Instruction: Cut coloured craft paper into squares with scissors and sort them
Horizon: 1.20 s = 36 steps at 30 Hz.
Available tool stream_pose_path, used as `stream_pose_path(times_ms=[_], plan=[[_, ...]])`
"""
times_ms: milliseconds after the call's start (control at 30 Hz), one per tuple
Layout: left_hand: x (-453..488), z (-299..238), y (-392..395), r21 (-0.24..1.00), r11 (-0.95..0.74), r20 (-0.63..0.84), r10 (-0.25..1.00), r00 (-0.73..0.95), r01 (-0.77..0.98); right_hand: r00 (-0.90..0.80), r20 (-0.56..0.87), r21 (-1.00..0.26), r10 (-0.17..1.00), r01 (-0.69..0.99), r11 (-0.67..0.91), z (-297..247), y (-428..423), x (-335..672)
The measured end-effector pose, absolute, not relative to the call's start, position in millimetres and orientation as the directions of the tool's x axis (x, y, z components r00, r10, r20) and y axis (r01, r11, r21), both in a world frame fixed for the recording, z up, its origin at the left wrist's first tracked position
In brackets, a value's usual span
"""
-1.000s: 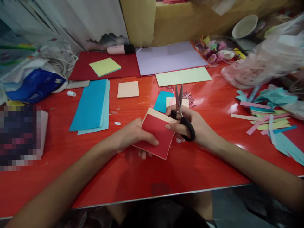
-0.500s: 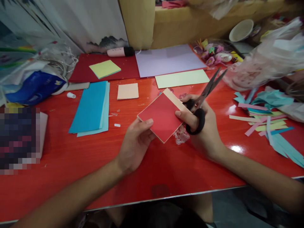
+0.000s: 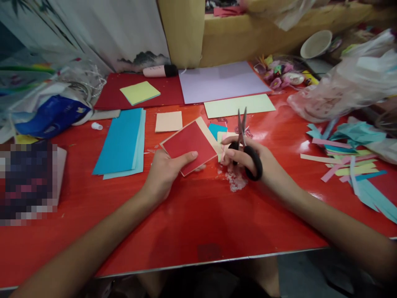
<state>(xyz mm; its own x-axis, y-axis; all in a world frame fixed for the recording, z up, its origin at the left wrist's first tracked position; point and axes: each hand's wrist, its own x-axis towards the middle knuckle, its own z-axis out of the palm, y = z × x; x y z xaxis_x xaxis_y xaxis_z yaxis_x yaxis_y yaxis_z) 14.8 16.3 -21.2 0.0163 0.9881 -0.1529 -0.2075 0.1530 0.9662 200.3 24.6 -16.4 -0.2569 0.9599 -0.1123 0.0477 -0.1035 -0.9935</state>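
Note:
My left hand (image 3: 163,171) is closed on a red paper square (image 3: 190,142), its thumb on top. A larger piece of cream paper (image 3: 207,131) lies under the square and sticks out along its upper right side. In my right hand (image 3: 263,155) are black-handled scissors (image 3: 241,128), blades slightly apart and pointing away from me. The right fingertips are close to the cream paper's right end; whether they touch it, I cannot tell. Below them lie small blue (image 3: 217,130) and pale papers, partly hidden by the hand.
Blue paper sheets (image 3: 119,142) and a cream square (image 3: 169,121) lie to the left. Behind are a pale green strip (image 3: 240,106), a lilac sheet (image 3: 220,82) and a yellow square (image 3: 140,92). Paper offcuts (image 3: 350,159) and a plastic bag (image 3: 341,78) are at the right.
My left hand has moved left with the red and cream paper. The right hand has let go of the paper's edge, and the scissors have swung left to point more straight ahead.

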Motion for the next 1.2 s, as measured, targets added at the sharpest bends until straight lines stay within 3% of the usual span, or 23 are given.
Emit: stream_pose_path(times_ms=[133,267,467,800,1200], plan=[[2,-17,27,0.969,0.058,-0.068,0.997,-0.032,-0.241,-0.435,-0.248,-0.964,0.866,0.199,-0.176,-13,26,205],[-3,-14,28,0.960,-0.002,-0.015,0.998,-0.058,-0.281,-0.456,-0.368,-0.915,0.810,0.333,-0.228,-9,23,204],[-2,-11,26,0.975,-0.028,-0.004,0.990,-0.144,-0.220,-0.463,-0.377,-0.906,0.802,0.364,-0.216,-3,22,207],[11,-10,14,0.977,-0.057,0.046,0.997,-0.056,-0.205,-0.501,-0.329,-0.916,0.800,0.377,-0.140,-4,20,206],[9,-10,14,0.982,-0.104,0.100,0.994,-0.031,-0.158,-0.603,-0.251,-0.955,0.757,0.281,-0.093,-3,20,207]])
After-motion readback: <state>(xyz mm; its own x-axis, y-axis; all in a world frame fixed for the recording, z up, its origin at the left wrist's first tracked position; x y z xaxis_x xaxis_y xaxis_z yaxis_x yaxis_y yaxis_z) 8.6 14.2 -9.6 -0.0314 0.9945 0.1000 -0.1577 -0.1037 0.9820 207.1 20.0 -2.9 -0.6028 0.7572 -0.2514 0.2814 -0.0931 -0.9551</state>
